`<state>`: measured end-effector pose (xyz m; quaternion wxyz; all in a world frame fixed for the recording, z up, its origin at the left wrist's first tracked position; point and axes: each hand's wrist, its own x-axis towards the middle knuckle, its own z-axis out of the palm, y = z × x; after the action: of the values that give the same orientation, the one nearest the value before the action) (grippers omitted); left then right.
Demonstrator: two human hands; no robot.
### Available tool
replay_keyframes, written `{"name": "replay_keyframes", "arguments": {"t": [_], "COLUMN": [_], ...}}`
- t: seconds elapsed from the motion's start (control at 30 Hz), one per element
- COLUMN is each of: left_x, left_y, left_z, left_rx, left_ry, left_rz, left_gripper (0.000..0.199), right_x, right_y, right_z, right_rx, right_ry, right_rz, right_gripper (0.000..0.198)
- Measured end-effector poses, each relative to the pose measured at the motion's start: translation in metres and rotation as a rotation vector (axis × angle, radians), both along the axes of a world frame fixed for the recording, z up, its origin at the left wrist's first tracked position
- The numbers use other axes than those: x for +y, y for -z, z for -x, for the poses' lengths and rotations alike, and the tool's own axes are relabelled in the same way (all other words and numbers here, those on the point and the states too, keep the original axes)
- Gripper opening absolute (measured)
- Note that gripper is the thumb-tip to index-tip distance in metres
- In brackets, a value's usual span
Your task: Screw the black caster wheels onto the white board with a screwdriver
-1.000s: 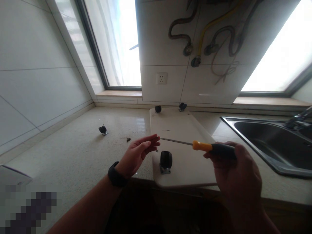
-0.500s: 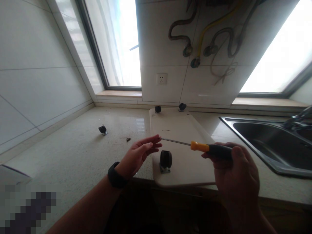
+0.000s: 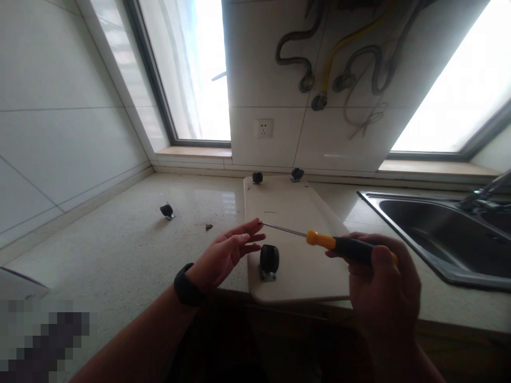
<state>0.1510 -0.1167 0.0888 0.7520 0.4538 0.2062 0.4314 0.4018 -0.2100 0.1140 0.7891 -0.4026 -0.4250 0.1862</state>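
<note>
My right hand (image 3: 385,279) is wrapped round the black and yellow handle of a screwdriver (image 3: 351,249), whose thin shaft points left. The screwdriver's tip meets the fingertips of my left hand (image 3: 227,255), whose fingers are stretched out and apart; anything tiny at the tip is too small to make out. Below them a black caster wheel (image 3: 270,259) stands on its metal plate at the near left corner of a cream board (image 3: 307,266). Two more casters, a left one (image 3: 257,177) and a right one (image 3: 297,174), are at the board's far end.
On the counter (image 3: 131,255) to the left lie a loose caster (image 3: 166,211) and a small pile of screws (image 3: 208,227). A steel sink (image 3: 423,229) with a faucet (image 3: 485,194) is at the right. Pipes and a socket (image 3: 264,128) are on the wall behind.
The screwdriver and my right hand have shifted slightly left, with the tip still at my left fingertips. The view has moved a little; the casters and board stay put.
</note>
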Motion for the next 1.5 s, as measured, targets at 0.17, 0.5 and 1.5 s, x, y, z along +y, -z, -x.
{"name": "replay_keyframes", "arguments": {"t": [0.17,0.5,1.5], "left_x": [-0.0002,-0.0006,0.0005], "left_y": [-0.0017,-0.0021,0.0006], "left_z": [-0.0007,-0.0003,0.0005], "left_rx": [0.011,0.000,-0.047], "left_ry": [-0.012,-0.014,0.027], "left_rz": [0.003,0.008,0.006], "left_gripper": [0.041,0.042,0.041], "right_x": [-0.0005,0.0004,0.0039], "right_y": [0.0010,0.0030,0.0068], "right_z": [0.0012,-0.0010,-0.0051], "right_rx": [-0.024,-0.036,0.034], "right_ry": [0.002,-0.006,0.044], "right_rz": [-0.014,-0.037,-0.086], "right_gripper": [0.015,0.016,0.018]}}
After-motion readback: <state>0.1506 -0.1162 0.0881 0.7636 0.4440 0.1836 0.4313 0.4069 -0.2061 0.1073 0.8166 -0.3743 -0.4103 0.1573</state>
